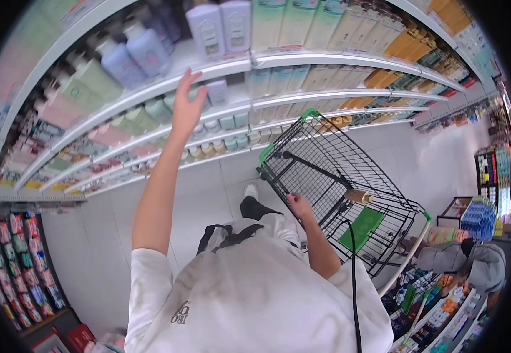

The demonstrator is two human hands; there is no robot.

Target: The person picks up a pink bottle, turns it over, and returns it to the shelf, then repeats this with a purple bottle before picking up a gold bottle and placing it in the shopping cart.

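Note:
My left hand [189, 106] reaches up to the shelf edge with its fingers apart and nothing in it. Just above it, on the upper shelf, stand lavender bottles [205, 29]; blue pump bottles [145, 50] are to its left. A small lavender bottle [217, 92] sits on the shelf below, right beside the fingers. At the near side rim of a black wire shopping cart [379, 170], my right hand [298, 206] is curled closed on the rim. Inside the cart lies a gold-brown bottle [358, 196] on its side.
Several shelf tiers of bottles [344, 26] run across the front. A rack of colourful packs [17, 259] stands at left. Another person in grey [485, 267] is at right, near low shelves [444, 312]. A black cable [354, 294] hangs before my shirt. The floor [208, 188] is pale tile.

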